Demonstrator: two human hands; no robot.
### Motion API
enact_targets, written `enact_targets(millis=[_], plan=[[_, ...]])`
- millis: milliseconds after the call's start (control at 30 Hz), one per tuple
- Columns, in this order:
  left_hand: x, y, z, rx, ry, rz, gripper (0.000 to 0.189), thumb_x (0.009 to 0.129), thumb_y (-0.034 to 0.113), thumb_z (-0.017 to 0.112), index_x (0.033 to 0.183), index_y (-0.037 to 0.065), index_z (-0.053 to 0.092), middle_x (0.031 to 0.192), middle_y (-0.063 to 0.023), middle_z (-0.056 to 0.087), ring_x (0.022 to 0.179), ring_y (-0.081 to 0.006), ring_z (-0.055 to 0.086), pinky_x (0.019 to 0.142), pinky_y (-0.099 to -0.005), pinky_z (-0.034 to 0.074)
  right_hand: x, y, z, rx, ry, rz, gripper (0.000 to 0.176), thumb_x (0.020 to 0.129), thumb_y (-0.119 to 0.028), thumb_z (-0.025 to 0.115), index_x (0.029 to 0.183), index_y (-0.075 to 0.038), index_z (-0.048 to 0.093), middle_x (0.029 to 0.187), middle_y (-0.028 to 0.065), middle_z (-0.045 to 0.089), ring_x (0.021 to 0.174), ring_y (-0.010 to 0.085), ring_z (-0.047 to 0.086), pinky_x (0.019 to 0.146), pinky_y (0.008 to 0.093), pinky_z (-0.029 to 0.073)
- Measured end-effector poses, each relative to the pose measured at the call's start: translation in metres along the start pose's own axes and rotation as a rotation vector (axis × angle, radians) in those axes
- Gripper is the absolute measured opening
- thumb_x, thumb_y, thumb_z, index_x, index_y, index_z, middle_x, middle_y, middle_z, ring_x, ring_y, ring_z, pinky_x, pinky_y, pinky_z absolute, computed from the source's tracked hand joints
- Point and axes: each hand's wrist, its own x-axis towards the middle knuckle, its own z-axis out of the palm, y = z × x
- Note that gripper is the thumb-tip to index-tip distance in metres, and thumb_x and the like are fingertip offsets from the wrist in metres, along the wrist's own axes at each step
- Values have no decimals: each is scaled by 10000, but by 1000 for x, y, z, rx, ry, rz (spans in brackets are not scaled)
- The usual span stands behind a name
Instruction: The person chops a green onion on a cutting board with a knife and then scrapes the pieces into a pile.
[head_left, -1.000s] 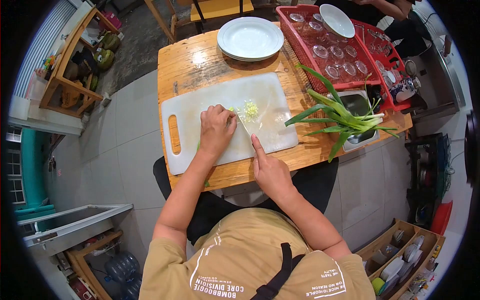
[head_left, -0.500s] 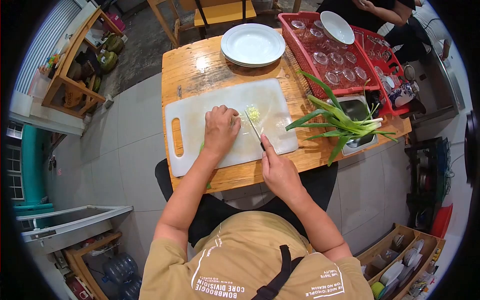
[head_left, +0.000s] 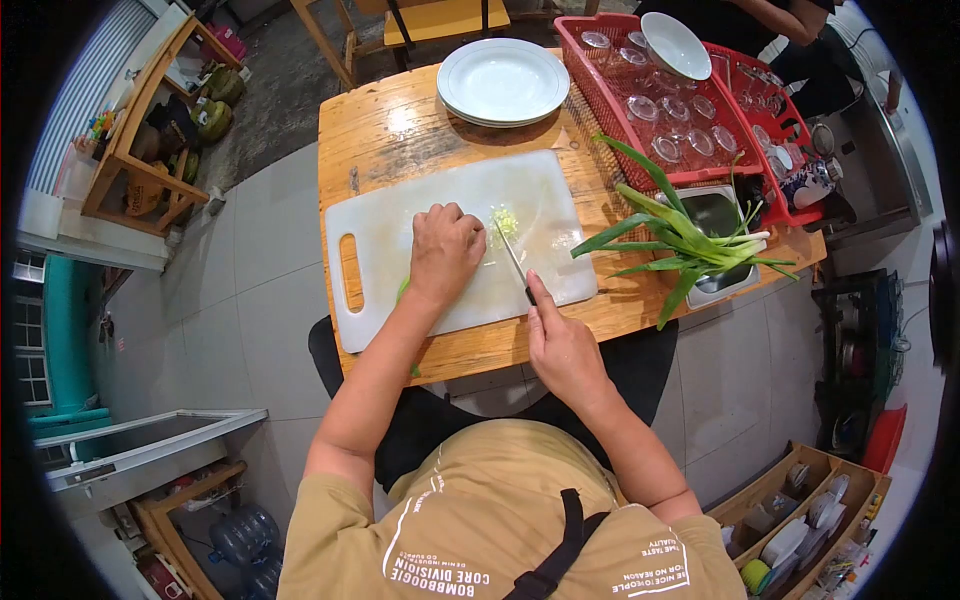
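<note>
On a white cutting board [head_left: 545, 185] lies a small pile of finely chopped scallion [head_left: 504, 219]. My right hand [head_left: 564, 345] grips a kitchen knife [head_left: 513, 258] by its dark handle, index finger stretched forward toward the blade. The blade's tip rests at the near left edge of the pile. Left of the blade, my left hand [head_left: 446, 248] is closed with curled fingers over a scallion stalk on the board. The stalk is mostly hidden; a green leaf [head_left: 403, 288] shows beside the wrist. A bunch of whole scallions [head_left: 690, 245] lies to the right, across a metal container [head_left: 715, 218].
Stacked white plates [head_left: 503, 80] stand behind the board on the wooden table [head_left: 385, 140]. At the back right, a red basket [head_left: 600, 105] holds upturned glasses and a white bowl [head_left: 676, 46]. Another person's arm [head_left: 785, 18] shows beyond it.
The knife and my right hand have shifted slightly right, away from my left fingers. My left hand keeps its place on the board. The view has tilted a little.
</note>
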Motion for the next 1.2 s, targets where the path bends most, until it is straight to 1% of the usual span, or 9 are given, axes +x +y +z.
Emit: enact_targets(millis=[200, 267, 400, 567, 800, 1000, 1100, 1167, 1200], plan=[[-2, 0, 4, 4, 69, 28, 70, 854, 165, 830, 896, 136, 783, 924, -45, 643, 965, -257, 613, 876, -439, 434, 10, -3, 10, -5, -9, -31, 577, 1119, -192, 532, 1682, -146, 411, 711, 269, 676, 674, 491, 672, 671, 599, 516], [-2, 0, 3, 3, 58, 27, 67, 859, 166, 827, 898, 135, 781, 925, -45, 643, 957, -258, 610, 875, -439, 434, 14, -6, 9, -54, -38, -52, 598, 1092, -186, 536, 1665, -68, 412, 768, 223, 721, 693, 453, 695, 681, 585, 545], [-2, 1, 4, -4, 58, 12, 67, 865, 168, 825, 904, 135, 782, 928, -45, 643, 953, -259, 607, 876, -437, 436, 15, 1, 18, -91, -35, -80, 615, 1084, -184, 543, 1671, -64, 405, 772, 201, 728, 690, 428, 706, 668, 567, 558], [-3, 1, 6, -5, 41, -8, 68, 871, 170, 824, 913, 130, 788, 931, -49, 648, 959, -262, 608, 871, -436, 435, -7, 7, 22, -249, -50, -73, 659, 1070, -186, 554, 1692, -66, 374, 716, 196, 713, 609, 398, 700, 581, 538, 566], [-5, 7, -1, -15, 5, -39, 77, 907, 175, 810, 954, 114, 811, 939, -52, 653, 975, -265, 612, 901, -438, 441, 16, 12, 37, -235, 21, -129, 710, 1070, -209, 548, 1722, -70, 303, 674, 182, 701, 572, 396, 694, 564, 540, 571], [-11, 5, -7, -39, 35, 12, 100, 907, 171, 813, 982, 105, 817, 970, -55, 673, 1006, -264, 625, 919, -437, 437, -7, 10, 16, -222, -56, -27, 652, 1070, -201, 548, 1690, -83, 386, 706, 218, 705, 623, 422, 704, 609, 555, 572], [-14, 6, -10, -54, 64, 29, 121, 908, 173, 816, 1006, 102, 818, 982, -62, 672, 1012, -267, 625, 925, -439, 430, -5, 10, 7, -63, -33, -42, 616, 1077, -192, 549, 1673, -98, 424, 707, 240, 691, 651, 455, 694, 641, 581, 553], [-18, 5, -13, -43, 70, 3, 151, 902, 182, 824, 1028, 99, 819, 985, -66, 664, 1007, -268, 621, 932, -439, 423, -5, 4, 0, 48, -34, 11, 559, 1119, -188, 531, 1670, -156, 440, 766, 309, 673, 721, 514, 667, 693, 595, 509], [-19, 4, -14, -40, 72, -2, 151, 902, 182, 824, 1028, 99, 819, 985, -66, 664, 1007, -268, 621, 932, -439, 423, -4, 4, 0, 48, -39, 7, 559, 1119, -188, 531, 1670, -156, 440, 766, 309, 673, 721, 514, 667, 693, 595, 509]])
